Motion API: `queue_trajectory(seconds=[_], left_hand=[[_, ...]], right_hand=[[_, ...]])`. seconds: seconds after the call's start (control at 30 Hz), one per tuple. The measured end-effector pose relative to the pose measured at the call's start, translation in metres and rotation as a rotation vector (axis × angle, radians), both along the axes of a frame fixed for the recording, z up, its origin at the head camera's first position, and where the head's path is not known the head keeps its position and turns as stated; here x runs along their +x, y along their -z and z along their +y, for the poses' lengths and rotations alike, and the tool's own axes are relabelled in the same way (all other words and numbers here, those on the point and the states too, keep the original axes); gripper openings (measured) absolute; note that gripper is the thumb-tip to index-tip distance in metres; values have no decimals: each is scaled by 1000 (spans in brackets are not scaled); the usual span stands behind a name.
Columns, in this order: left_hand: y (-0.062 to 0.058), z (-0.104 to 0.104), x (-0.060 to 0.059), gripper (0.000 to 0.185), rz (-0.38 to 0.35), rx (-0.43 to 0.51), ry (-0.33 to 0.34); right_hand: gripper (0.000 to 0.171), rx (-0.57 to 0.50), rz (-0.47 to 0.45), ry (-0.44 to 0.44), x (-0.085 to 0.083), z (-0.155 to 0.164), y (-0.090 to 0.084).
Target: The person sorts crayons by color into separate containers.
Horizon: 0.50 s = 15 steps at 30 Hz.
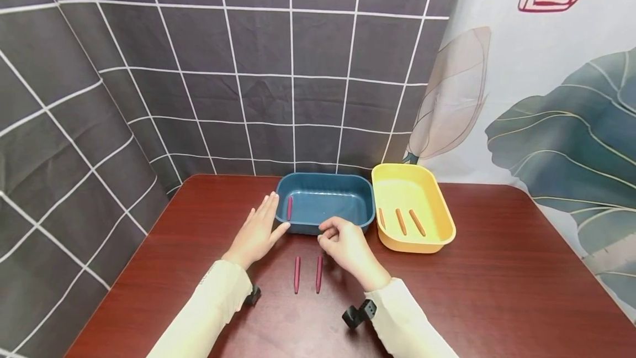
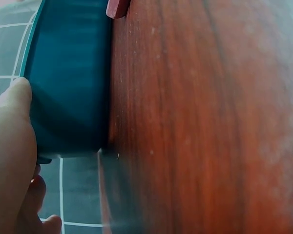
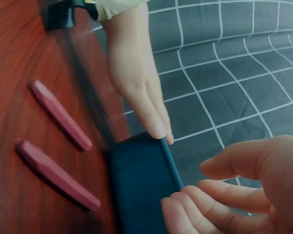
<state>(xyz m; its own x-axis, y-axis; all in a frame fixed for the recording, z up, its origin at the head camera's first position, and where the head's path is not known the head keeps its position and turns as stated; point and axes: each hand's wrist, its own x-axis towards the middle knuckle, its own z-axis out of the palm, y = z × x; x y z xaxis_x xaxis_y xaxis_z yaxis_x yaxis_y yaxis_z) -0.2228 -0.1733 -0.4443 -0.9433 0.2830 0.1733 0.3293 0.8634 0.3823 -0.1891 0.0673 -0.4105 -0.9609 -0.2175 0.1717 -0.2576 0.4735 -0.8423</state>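
Note:
A blue tray [image 1: 343,203] stands on the red-brown table [image 1: 497,269], with one dark red stick [image 1: 289,208] lying inside at its left end. My left hand [image 1: 258,231] has straight fingers against the tray's front left corner [image 2: 68,83]. My right hand [image 1: 345,242] hovers at the tray's front rim, its fingers [image 3: 224,200] loosely curled with nothing between them. Just in front of the tray, two more dark red sticks [image 1: 297,274] [image 1: 318,274] lie side by side between my hands. The right wrist view shows both sticks [image 3: 61,114] [image 3: 56,175] and the tray corner [image 3: 141,185].
A yellow tray [image 1: 437,209] sits right of the blue one and holds three orange sticks [image 1: 400,221]. Dark checked cloth [image 1: 248,70] hangs behind and to the left, a leaf-print cloth [image 1: 556,126] to the right. The table edges run close on the left and back.

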Motion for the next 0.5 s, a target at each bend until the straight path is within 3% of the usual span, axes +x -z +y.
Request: queue_trajectory(seconds=[0.3, 0.5], left_hand=[[2, 0, 0, 82, -11, 4, 1], [3, -1, -1, 82, 0, -2, 0]], right_hand=[[12, 53, -120, -14, 10, -1, 17], [17, 172, -124, 1, 11, -3, 23]])
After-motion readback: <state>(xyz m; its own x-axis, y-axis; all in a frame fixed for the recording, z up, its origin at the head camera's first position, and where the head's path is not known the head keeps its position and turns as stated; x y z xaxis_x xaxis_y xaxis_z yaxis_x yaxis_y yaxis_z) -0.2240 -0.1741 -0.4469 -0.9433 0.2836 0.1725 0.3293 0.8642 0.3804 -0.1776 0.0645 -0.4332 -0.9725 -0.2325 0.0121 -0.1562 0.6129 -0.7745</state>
